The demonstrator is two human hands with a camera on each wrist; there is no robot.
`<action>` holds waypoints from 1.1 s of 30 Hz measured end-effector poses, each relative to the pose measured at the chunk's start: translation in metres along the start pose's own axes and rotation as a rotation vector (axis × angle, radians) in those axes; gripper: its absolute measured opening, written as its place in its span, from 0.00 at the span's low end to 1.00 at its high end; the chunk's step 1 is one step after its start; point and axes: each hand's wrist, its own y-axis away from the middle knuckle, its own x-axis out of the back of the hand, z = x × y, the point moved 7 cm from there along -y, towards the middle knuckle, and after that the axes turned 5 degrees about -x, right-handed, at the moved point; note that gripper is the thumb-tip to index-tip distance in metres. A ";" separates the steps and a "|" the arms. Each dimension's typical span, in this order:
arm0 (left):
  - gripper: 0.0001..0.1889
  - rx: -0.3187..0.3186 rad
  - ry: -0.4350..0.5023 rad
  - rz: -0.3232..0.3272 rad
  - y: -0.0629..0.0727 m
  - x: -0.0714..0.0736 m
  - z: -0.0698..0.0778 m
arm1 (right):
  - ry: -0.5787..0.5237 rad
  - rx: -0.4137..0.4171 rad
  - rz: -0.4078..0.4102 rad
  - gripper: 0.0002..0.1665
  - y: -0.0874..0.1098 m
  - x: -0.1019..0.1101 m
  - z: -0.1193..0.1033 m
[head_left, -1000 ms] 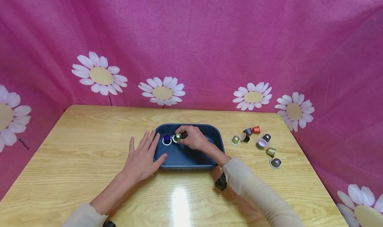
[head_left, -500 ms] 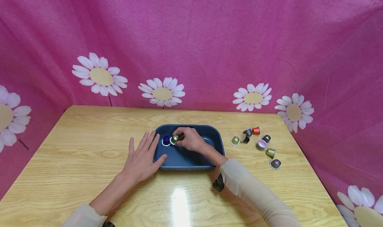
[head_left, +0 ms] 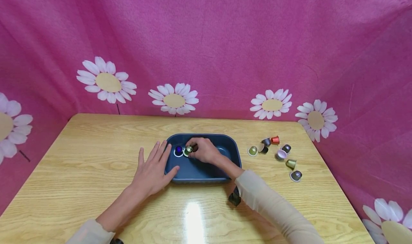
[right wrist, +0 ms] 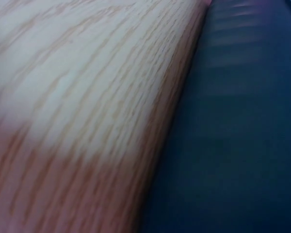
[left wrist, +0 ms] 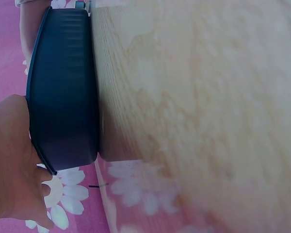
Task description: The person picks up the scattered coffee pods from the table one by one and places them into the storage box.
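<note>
In the head view a dark blue rectangular tray (head_left: 196,171) sits on the wooden table. My left hand (head_left: 150,173) lies against its left end, fingers straight and spread, thumb at the front corner. Inside the tray my right hand (head_left: 206,152) pinches a green coffee capsule (head_left: 189,149) with a white rim. Close to its left stands a blue coffee capsule (head_left: 178,150), dome up. A dark shape shows under the right fingers; what it is I cannot tell. The left wrist view has the tray's outer wall (left wrist: 63,92) beside the left hand (left wrist: 12,160); the right wrist view shows no fingers.
Several loose capsules lie right of the tray, among them a light green capsule (head_left: 253,150), a red capsule (head_left: 275,140), a lilac-lidded capsule (head_left: 281,155) and a gold-green capsule (head_left: 291,164). A pink curtain (head_left: 206,51) with daisies hangs behind the table.
My right hand has shifted slightly left with the green capsule, bringing it next to the blue one, then stayed about still. The left hand has not visibly moved.
</note>
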 end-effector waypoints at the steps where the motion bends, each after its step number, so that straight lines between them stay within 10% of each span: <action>1: 0.43 0.000 0.002 0.000 0.000 0.000 0.000 | 0.002 -0.001 -0.001 0.16 0.000 0.000 0.000; 33: 0.43 -0.007 -0.016 0.007 0.000 -0.001 0.000 | 0.017 0.022 0.012 0.16 0.000 -0.002 -0.001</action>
